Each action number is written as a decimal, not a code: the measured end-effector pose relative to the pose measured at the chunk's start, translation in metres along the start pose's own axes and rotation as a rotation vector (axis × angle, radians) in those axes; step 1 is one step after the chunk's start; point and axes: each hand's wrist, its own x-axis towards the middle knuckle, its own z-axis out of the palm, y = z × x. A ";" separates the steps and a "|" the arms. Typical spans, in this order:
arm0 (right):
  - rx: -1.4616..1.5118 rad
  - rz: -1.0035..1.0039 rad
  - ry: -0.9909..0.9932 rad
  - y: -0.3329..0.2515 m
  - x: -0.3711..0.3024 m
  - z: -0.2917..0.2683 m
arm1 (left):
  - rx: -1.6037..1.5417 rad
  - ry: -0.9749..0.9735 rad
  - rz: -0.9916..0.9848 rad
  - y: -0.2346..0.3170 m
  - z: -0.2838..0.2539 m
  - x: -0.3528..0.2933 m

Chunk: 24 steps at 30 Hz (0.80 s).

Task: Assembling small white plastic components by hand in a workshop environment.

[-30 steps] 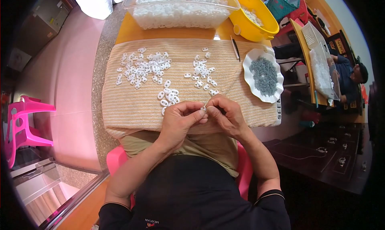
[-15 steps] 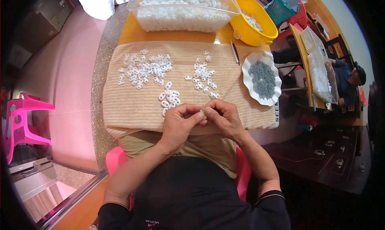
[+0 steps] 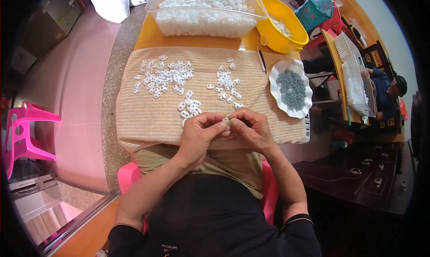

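Over the near edge of a striped tan cloth (image 3: 152, 118), my two hands meet fingertip to fingertip. Thumb and index finger of my left hand (image 3: 197, 132) pinch a small white plastic piece (image 3: 225, 120), and my right hand (image 3: 254, 130) pinches its other side. Most of the piece is hidden by the fingers. Just beyond my left hand lies a group of larger white oval two-holed pieces (image 3: 190, 107). Smaller white two-holed pieces lie in a big group (image 3: 165, 78) at left and a smaller group (image 3: 225, 81) near the middle.
A white scalloped dish (image 3: 273, 92) of small grey rod-shaped parts (image 3: 292, 89) stands right, beside a slim dark-and-white tool (image 3: 261, 61). Behind are a clear bin (image 3: 154, 8) full of white pieces and a yellow basin (image 3: 291, 44). Another person (image 3: 384, 91) sits far right.
The fingertips have shifted slightly, and a little more of the white piece shows between them. The whole view has moved a touch; the groups on the cloth look the same.
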 end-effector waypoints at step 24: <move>-0.377 -0.125 0.073 -0.040 0.058 -0.040 | -0.019 0.014 -0.019 0.000 -0.002 -0.003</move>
